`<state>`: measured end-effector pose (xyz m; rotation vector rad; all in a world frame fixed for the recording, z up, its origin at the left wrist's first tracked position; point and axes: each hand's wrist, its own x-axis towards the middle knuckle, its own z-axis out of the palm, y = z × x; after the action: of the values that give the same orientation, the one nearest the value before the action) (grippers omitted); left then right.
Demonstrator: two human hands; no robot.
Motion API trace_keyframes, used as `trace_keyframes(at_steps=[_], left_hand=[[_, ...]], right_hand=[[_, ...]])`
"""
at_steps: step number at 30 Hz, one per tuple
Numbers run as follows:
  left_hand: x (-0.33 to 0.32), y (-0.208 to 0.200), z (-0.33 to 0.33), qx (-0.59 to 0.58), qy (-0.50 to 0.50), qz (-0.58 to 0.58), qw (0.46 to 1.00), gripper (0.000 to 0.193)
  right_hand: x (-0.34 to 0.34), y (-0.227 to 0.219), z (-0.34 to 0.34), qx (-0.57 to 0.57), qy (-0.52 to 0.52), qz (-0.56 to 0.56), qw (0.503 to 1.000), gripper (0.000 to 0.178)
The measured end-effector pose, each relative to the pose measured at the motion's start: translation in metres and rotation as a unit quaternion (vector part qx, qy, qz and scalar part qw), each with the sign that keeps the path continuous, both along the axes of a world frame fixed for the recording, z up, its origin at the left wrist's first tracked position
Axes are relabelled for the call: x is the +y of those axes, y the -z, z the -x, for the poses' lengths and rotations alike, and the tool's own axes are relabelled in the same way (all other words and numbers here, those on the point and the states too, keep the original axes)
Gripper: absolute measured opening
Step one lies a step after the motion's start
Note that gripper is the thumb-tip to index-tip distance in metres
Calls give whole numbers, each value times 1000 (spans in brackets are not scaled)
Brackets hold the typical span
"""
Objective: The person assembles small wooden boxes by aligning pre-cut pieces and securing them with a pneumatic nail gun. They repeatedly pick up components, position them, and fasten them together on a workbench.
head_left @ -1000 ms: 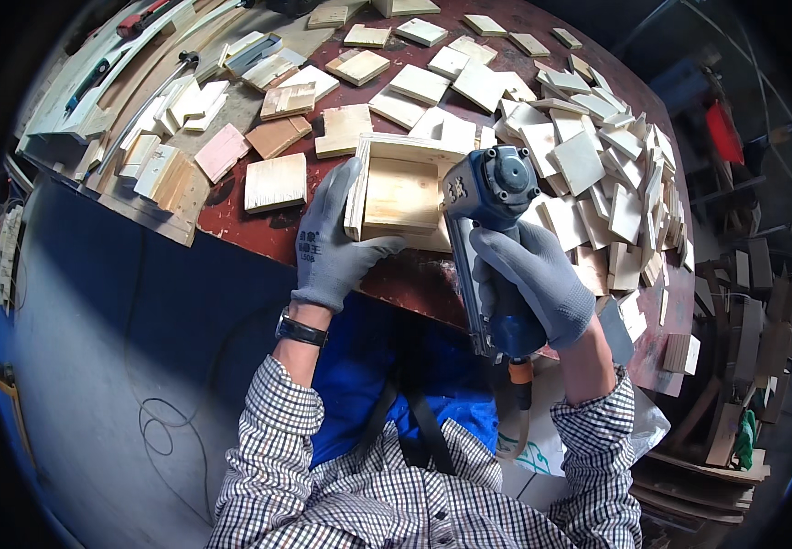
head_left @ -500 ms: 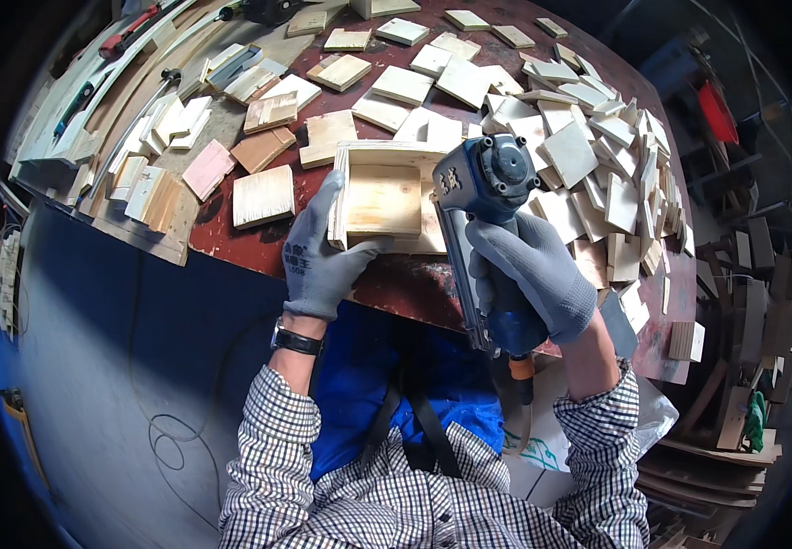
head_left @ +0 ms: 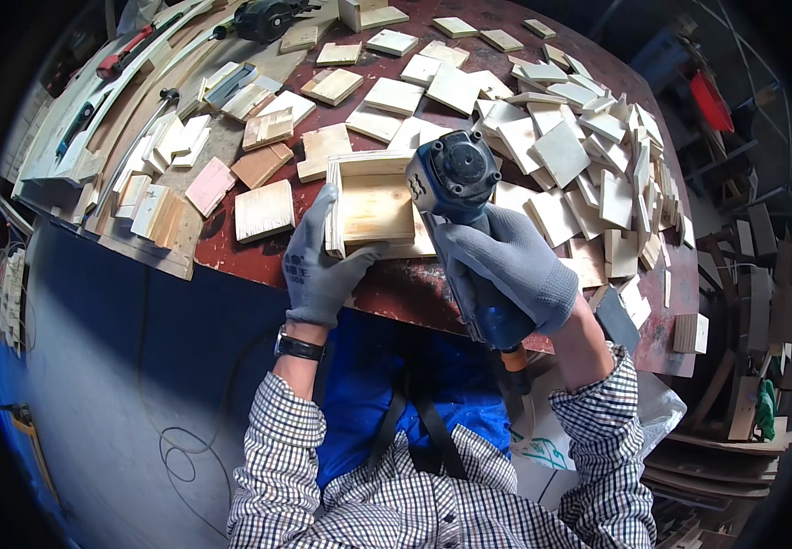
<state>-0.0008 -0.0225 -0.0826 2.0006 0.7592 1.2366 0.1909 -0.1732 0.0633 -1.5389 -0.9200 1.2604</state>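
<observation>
Box (head_left: 375, 210) near table edge (head_left: 400, 302)

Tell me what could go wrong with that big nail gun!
The left hand grips the wooden box near the nail gun, so a stray shot might hurt it. The box is close to the table's front edge and could slip off. Loose boards nearby might get knocked.

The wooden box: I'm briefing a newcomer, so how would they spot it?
At the near edge of the red table, find the gloved left hand. It grips the wooden box, partly hidden by the blue power tool. Unlike the flat blocks beyond, it has raised walls around a hollow.
</observation>
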Motion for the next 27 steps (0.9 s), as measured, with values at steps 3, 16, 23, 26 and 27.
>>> trace_keyframes(at_steps=[3, 16, 23, 26, 27], left_hand=[[1, 3, -1, -14, 17, 0, 1000, 90], [-10, -11, -4, 25, -3, -6, 1000, 94], [-4, -2, -2, 21, -2, -39, 999, 97], [-3, -1, -3, 19, 3, -31, 999, 97], [-4, -2, -3, 17, 5, -19, 1000, 97]], right_hand=[[-1, -6, 1, -26, 9, -11, 1000, 37], [-32, -29, -17, -64, 27, -62, 996, 35], [-40, -43, -18, -82, 14, -26, 996, 39], [-44, -40, -20, -63, 29, -17, 997, 35], [-44, -41, -21, -69, 26, -21, 997, 35]])
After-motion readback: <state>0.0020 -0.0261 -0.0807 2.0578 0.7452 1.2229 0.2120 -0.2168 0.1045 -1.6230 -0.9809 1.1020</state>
